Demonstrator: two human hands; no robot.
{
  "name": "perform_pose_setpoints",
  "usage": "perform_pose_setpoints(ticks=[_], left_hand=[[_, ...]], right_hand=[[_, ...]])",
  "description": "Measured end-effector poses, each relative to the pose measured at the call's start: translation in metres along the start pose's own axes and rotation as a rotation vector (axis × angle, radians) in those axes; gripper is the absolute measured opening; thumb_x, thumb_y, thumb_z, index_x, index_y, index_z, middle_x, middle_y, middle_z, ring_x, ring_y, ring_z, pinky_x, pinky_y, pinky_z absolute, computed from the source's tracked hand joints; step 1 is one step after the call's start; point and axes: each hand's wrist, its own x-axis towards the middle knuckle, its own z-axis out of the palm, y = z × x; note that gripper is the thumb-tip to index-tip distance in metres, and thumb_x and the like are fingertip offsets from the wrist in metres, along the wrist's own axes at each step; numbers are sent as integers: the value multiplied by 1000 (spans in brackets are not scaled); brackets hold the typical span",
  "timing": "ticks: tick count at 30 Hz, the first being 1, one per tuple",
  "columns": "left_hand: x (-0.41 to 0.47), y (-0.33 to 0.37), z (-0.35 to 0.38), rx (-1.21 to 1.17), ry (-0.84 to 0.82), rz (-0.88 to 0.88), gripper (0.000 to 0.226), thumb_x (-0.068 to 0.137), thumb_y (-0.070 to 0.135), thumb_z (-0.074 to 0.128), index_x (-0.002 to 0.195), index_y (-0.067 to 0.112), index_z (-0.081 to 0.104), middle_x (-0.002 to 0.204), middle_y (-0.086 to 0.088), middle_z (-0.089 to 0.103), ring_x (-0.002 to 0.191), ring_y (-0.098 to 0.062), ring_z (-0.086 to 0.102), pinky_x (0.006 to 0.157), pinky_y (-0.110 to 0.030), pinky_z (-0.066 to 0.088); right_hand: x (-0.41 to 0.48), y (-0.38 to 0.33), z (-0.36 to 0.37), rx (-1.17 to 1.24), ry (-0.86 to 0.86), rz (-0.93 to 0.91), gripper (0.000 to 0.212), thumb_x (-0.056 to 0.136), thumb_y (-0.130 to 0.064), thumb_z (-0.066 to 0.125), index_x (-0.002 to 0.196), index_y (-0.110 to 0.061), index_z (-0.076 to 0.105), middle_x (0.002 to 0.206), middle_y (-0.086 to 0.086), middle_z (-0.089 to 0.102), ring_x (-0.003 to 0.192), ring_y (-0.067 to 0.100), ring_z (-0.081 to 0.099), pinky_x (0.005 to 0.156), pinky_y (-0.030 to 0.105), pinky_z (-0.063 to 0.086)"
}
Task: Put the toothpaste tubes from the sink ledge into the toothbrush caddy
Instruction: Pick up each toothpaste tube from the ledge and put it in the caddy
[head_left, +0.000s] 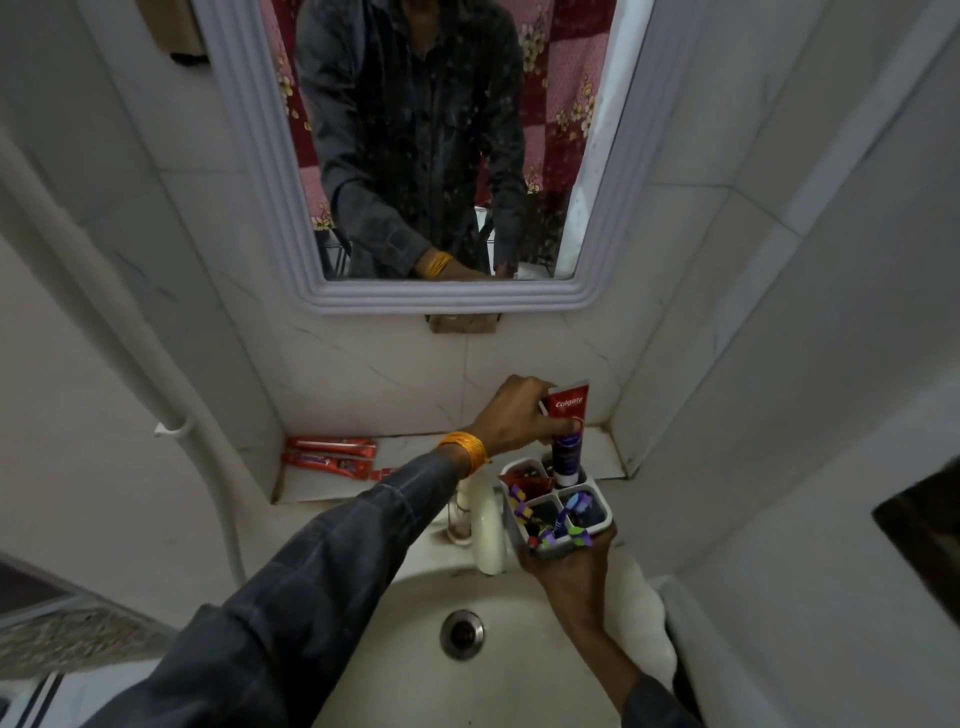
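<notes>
My left hand (517, 415) grips a red and dark blue Colgate tube (567, 431), upright with its white cap down in the back right compartment of the white toothbrush caddy (602, 496). My right hand (569, 564) holds the caddy from below, above the sink's right side. Several colourful toothbrushes (558, 522) fill the front compartments, and a red item sits in the back left one. Two red toothpaste tubes (332, 454) lie flat side by side on the left part of the sink ledge (410, 447).
A white tap (488, 525) stands at the back of the white sink (498, 675), just left of the caddy, with the drain (461, 634) below. A framed mirror (441, 156) hangs above the ledge. A white pipe (171, 415) runs down the left wall.
</notes>
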Motion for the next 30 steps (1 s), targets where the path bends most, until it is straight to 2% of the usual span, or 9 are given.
perform_pose_setpoints(ticks=[4, 6, 10, 14, 16, 19, 22, 25, 30], left_hand=[[-2, -1, 1, 116, -10, 0, 37, 80, 35, 76, 104, 7, 72, 97, -11, 76, 78, -20, 70, 73, -30, 57], [-4, -7, 6, 125, -91, -18, 31, 80, 35, 76, 96, 9, 73, 92, -8, 76, 74, -17, 67, 67, -25, 52], [-10, -14, 15, 137, -291, -19, 20, 84, 31, 71, 92, 14, 78, 95, -3, 76, 78, -14, 65, 68, -27, 51], [-14, -14, 11, 84, -338, -50, 23, 85, 31, 64, 85, 13, 78, 83, -3, 76, 71, -17, 68, 65, -27, 53], [-18, -18, 1, 9, -286, -77, 22, 89, 27, 62, 81, 12, 76, 78, 0, 74, 67, -10, 65, 64, -19, 51], [-28, -45, -20, 43, -93, -153, 24, 93, 25, 58, 96, 8, 76, 98, -8, 77, 89, -20, 70, 83, -32, 56], [-49, -95, -37, 341, -20, -326, 23, 91, 22, 61, 106, 9, 72, 114, -13, 72, 106, -32, 66, 92, -36, 52], [-80, -138, -34, 475, -148, -492, 35, 87, 25, 67, 119, 11, 64, 127, -13, 63, 117, -32, 59, 99, -34, 47], [-97, -162, -13, 620, -191, -473, 32, 89, 27, 61, 117, 10, 59, 123, -16, 60, 112, -34, 58, 92, -36, 44]], right_hand=[[5, -9, 8, -49, 127, -64, 112, 52, -7, 105, 145, -27, 46, 137, 0, 66, 124, 16, 70, 94, 31, 64], [7, -21, 11, -35, 125, -135, 105, 55, 4, 103, 132, -46, 52, 126, -16, 71, 115, 8, 73, 91, 22, 62], [9, -19, 11, -60, 154, -194, 103, 55, 7, 102, 125, -52, 56, 119, -21, 73, 110, 6, 74, 90, 23, 63], [6, -7, 10, -31, 141, -144, 103, 56, 7, 102, 140, -27, 55, 132, 3, 71, 120, 20, 72, 94, 30, 64], [7, -12, 11, -38, 155, -140, 107, 54, 10, 101, 132, -48, 56, 125, -5, 74, 115, 14, 74, 92, 28, 63], [7, -15, 14, 6, 169, -121, 118, 54, 22, 95, 112, -72, 53, 110, -14, 73, 98, -14, 71, 80, 9, 58], [3, -8, 11, -17, 158, -69, 109, 55, 20, 96, 128, -43, 46, 126, 8, 68, 107, -13, 69, 82, 5, 56], [2, 1, 7, -45, 113, -33, 111, 56, 15, 98, 144, -17, 38, 142, 16, 62, 127, 20, 68, 93, 15, 60], [4, 7, 6, 15, 66, -41, 111, 56, 23, 94, 147, -3, 34, 145, 22, 58, 121, -1, 67, 89, 9, 57]])
